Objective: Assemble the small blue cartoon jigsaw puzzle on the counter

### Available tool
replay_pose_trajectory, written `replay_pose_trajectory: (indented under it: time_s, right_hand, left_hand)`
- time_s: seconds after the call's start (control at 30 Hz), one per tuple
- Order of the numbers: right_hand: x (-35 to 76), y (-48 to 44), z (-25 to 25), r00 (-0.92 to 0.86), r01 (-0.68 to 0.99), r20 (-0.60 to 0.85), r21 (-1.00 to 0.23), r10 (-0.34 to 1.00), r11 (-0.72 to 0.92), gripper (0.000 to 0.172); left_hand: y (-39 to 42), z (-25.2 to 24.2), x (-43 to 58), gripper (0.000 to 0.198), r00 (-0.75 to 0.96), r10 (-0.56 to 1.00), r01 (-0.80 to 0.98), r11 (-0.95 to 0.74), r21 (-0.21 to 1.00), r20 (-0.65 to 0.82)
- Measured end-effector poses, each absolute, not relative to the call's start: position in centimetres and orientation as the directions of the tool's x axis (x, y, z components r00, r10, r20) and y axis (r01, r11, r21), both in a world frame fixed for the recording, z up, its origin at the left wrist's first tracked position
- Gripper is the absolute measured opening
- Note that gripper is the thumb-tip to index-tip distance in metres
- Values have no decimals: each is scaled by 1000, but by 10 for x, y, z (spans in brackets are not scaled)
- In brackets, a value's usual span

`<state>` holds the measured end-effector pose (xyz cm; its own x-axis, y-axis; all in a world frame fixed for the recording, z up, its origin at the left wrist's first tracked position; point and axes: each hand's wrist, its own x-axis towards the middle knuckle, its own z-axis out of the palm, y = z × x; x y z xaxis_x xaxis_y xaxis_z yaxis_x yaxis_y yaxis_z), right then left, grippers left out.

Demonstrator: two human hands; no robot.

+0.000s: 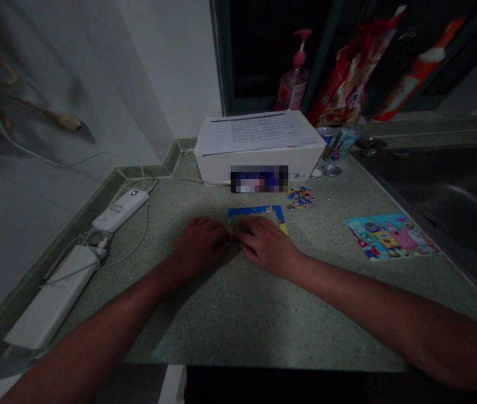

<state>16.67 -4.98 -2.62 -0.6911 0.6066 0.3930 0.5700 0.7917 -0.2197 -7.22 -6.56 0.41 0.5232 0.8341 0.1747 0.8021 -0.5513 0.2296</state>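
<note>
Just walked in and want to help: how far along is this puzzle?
The hands hide most of the puzzle tray, so what is done is unclear. In hand: the left hand and right hand touch it. Left: the loose pieces heaped beyond it.

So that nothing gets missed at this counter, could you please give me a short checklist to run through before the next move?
1. Left hand and right hand at the blue-and-yellow puzzle frame: ok.
2. Loose puzzle pieces within view, beyond the frame: ok.
3. Cartoon picture card lying flat and visible: ok.
4. Middle of the frame visible: not ok, the hands cover it.
5. A piece held in either hand: cannot tell.
</note>
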Motion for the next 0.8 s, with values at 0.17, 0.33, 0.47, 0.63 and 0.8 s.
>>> replay_pose_trajectory:
  time_s: [0.17,0.33,0.47,0.63,0.8]
  right_hand:
    - [166,-49,-25,-692,556,385,-255,610,791,26]
    - [166,-50,-23,-687,549,371,-299,625,781,27]
    - [166,-50,-22,-688,553,378,-280,620,785,27]
    - [167,-50,-24,-689,553,390,-263,611,791,26]
    - [167,-52,-26,-685,542,404,-273,606,795,25]
  left_hand:
    - [-65,2,-73,20,523,835,797,-550,249,172]
    - [-66,2,-73,20,535,827,793,-562,236,172]
    - [-66,5,-73,19,551,820,785,-572,237,153]
    - [-66,7,-73,19,568,810,779,-587,220,149]
    - [-66,4,-74,18,566,809,779,-588,218,161]
